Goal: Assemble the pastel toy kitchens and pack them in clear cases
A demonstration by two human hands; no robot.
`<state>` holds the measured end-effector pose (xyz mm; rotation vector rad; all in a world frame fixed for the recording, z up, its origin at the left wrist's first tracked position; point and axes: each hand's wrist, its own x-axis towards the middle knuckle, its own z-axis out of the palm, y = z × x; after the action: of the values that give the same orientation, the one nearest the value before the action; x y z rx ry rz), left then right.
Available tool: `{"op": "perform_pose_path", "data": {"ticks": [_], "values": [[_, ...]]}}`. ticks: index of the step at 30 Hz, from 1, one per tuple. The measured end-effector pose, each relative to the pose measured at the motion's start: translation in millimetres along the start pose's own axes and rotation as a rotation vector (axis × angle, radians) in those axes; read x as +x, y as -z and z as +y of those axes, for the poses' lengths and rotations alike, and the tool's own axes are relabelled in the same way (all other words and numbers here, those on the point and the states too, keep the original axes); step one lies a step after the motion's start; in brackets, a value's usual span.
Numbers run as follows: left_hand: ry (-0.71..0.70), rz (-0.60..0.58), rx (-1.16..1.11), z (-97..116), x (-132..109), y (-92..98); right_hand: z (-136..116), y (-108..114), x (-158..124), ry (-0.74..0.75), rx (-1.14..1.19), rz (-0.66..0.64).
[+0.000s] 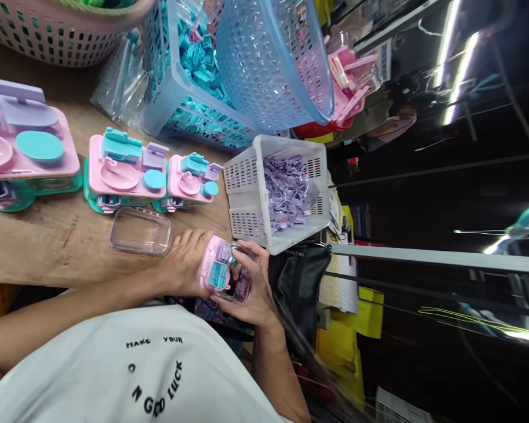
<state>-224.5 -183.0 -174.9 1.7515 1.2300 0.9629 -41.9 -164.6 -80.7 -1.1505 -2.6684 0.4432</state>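
Between my hands, in front of the white shirt, is a small pink toy kitchen set (208, 261) with teal and lilac parts. My left hand (183, 258) is closed around its pink side, the fingertips partly hidden. My right hand (258, 285) curves around a clear plastic cover (241, 283) at the toy's other side, thumb and fingers on opposite edges. I cannot tell whether the cover is fully seated. Another clear plastic cover (140, 231) lies on the wooden table just beyond my left hand. A row of similar toy kitchen sets (127, 170) stands behind it.
A white basket (247, 197) of lilac parts sits at the table's right end. Behind the row are a blue crate (163, 100) of teal parts, a tilted blue basket (273, 64) and a pink basket (70, 38). A black bag (300, 282) is beside my right hand.
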Motion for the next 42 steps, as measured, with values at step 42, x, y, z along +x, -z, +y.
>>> {"op": "perform_pose_path", "data": {"ticks": [42], "values": [[-0.027, 0.015, -0.071, -5, -1, -3.7, -33, 30, 45, -0.058, -0.057, -0.340]]}}
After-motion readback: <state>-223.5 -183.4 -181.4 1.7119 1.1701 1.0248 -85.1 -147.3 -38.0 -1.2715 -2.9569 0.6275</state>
